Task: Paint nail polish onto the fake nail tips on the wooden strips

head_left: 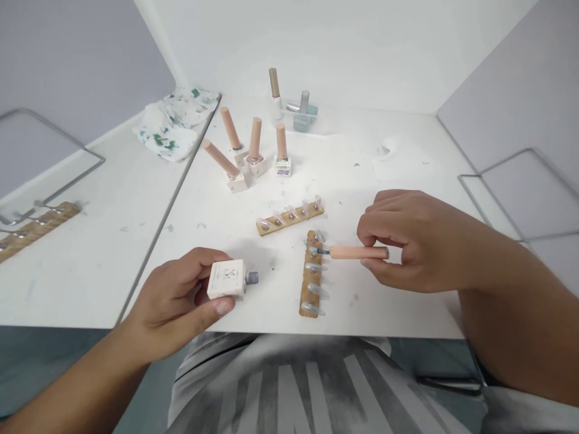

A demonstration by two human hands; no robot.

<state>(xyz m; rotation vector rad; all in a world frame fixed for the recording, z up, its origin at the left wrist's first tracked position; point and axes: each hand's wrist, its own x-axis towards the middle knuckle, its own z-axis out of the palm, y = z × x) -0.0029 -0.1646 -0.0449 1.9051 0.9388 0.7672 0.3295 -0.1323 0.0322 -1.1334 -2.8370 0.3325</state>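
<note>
My left hand grips a square white nail polish bottle, tipped on its side so its grey neck points right. Between the thumb and fingers of my right hand is a nail polish brush with a long peach cap handle. The brush's grey bristles are at a nail tip near the upper end of a wooden nail tip stand, which bears several clear or greyish false nails; whether they touch, I cannot tell. Just beyond lies a second wooden stand with several clear nail tips.
Several white bottles with peach caps stand at the back left. Behind them, a clear tray holds bottles. A stained cloth lies far left, another wooden stand nearer. Wire frames flank the table.
</note>
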